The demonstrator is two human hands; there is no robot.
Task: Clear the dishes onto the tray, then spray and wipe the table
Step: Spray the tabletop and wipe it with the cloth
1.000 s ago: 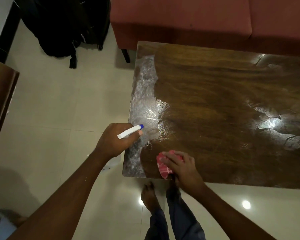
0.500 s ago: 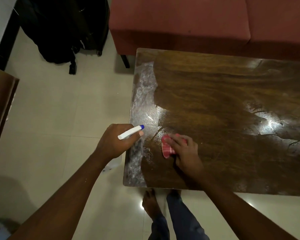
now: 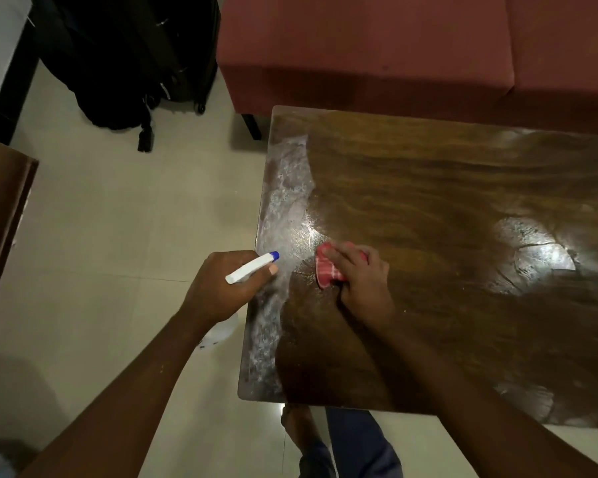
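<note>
A dark wooden table [image 3: 446, 208] fills the right of the view, with a pale band of spray film along its left edge and wet glare at the right. My right hand [image 3: 361, 281] presses a folded red-and-white cloth [image 3: 327, 272] flat on the table near that left edge. My left hand [image 3: 221, 288] hovers just off the table's left edge, gripping a white spray bottle [image 3: 251, 268] with a blue nozzle that points at the table. Most of the bottle's body hangs hidden below my hand. No dishes or tray are in view.
A red sofa [image 3: 394, 56] runs along the table's far side. A black backpack [image 3: 125, 63] lies on the pale tiled floor at top left. Brown wooden furniture [image 3: 0, 215] stands at the left edge. My legs and a bare foot [image 3: 297, 429] are below the table's near edge.
My right hand has slid the cloth away from the table's near edge, farther up along the left side. The left hand with the bottle has hardly moved.
</note>
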